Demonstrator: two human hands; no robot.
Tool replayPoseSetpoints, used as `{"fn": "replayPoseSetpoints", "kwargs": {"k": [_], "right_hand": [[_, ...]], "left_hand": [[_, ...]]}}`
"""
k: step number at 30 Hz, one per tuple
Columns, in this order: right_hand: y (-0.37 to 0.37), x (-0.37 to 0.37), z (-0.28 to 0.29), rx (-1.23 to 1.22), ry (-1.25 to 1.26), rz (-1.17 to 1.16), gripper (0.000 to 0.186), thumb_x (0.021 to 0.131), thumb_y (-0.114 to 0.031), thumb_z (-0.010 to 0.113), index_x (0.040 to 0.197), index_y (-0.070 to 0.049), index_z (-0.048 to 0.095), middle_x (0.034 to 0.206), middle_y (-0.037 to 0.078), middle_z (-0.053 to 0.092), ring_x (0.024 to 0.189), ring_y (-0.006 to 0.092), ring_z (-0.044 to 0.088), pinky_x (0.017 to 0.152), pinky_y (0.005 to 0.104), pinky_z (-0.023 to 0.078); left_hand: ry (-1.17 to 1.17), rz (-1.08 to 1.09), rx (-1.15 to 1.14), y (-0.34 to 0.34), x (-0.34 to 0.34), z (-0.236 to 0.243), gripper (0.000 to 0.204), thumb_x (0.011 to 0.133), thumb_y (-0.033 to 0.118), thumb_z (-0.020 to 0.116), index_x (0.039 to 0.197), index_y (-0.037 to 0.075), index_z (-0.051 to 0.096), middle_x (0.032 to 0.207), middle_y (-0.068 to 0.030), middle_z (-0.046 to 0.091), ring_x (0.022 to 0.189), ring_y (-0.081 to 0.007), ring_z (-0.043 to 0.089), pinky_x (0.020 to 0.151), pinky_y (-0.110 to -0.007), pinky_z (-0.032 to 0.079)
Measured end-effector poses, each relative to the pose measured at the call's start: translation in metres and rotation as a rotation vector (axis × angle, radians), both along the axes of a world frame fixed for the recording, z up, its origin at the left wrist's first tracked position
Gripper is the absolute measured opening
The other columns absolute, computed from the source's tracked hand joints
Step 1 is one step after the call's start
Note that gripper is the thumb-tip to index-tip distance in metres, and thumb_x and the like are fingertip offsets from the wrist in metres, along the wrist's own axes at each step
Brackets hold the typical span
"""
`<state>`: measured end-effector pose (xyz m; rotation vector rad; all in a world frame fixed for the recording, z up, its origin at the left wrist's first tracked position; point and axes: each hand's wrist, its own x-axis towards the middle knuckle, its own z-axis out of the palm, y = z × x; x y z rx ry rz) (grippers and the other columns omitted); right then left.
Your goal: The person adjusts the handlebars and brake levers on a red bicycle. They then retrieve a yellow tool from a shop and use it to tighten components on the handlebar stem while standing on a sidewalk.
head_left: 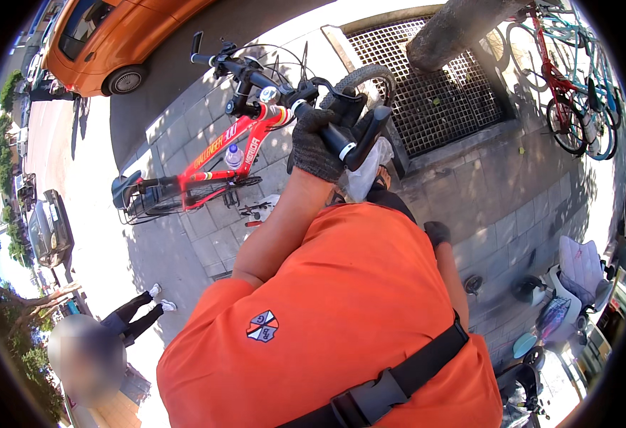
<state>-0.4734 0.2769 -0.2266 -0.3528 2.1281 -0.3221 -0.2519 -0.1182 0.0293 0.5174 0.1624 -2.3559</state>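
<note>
My left hand (pixel 316 146), in a dark grey knit glove, is closed around the right end of the black handlebar (pixel 341 143) of a red bicycle (pixel 256 135). A purple-capped water bottle (pixel 233 158) sits on its frame. The front tire (pixel 381 78) rises beyond the bar, and a whitish plastic bag (pixel 366 175) hangs just below my hand. My right hand (pixel 438 234), also gloved, is low beside my orange-shirted body; its fingers are too small and shaded to make out.
A tree trunk (pixel 445 39) stands at a metal grate (pixel 427 107). Parked bicycles (pixel 566 107) are at right, scooters (pixel 570 285) lower right. An orange car (pixel 99 50) is upper left, a dark car (pixel 49 228) farther left, and another person (pixel 138 317) stands lower left.
</note>
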Motion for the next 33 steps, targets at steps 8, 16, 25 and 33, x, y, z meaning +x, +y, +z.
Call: {"fn": "replayPoseSetpoints", "kwargs": {"k": [8,16,25,33], "right_hand": [[0.089,0.014,-0.105,0.128,0.042,0.236,0.044,0.086,-0.038,0.064,0.107,-0.001,0.078,0.108,0.02,0.076,0.099,0.0371,0.073,0.088,0.0455,0.055],[0.082,0.0,-0.08,0.147,0.048,0.375,0.042,0.087,-0.036,0.064,0.108,-0.002,0.077,0.104,0.019,0.077,0.092,0.0355,0.074,0.082,0.0455,0.057],[-0.001,-0.035,0.012,0.077,0.002,0.11,0.037,0.089,-0.032,0.064,0.111,-0.004,0.076,0.091,0.015,0.076,0.074,0.0292,0.073,0.065,0.0435,0.057],[-0.025,-0.049,0.015,0.129,-0.043,0.185,0.04,0.089,-0.033,0.063,0.111,-0.003,0.076,0.098,0.016,0.077,0.076,0.0262,0.073,0.071,0.0406,0.058]], "left_hand": [[0.051,-0.003,-0.052,-0.013,-0.007,0.001,0.065,0.078,0.015,0.061,0.138,-0.008,0.055,0.138,-0.0251,0.061,0.135,-0.0405,0.054,0.118,-0.059,0.041],[0.126,0.017,-0.081,-0.009,-0.011,-0.011,0.045,0.085,0.033,0.072,0.115,-0.001,0.072,0.118,-0.0189,0.073,0.125,-0.04,0.062,0.115,-0.057,0.042],[-0.213,0.09,0.075,0.001,0.0,-0.003,0.023,0.086,0.029,0.076,0.086,0.008,0.067,0.078,-0.0115,0.069,0.075,-0.0295,0.069,0.087,-0.054,0.059],[0.108,0.021,0.057,-0.001,0.004,0.018,0.028,0.086,0.014,0.072,0.111,0.001,0.07,0.112,-0.0149,0.073,0.125,-0.0363,0.063,0.112,-0.065,0.046]]}}
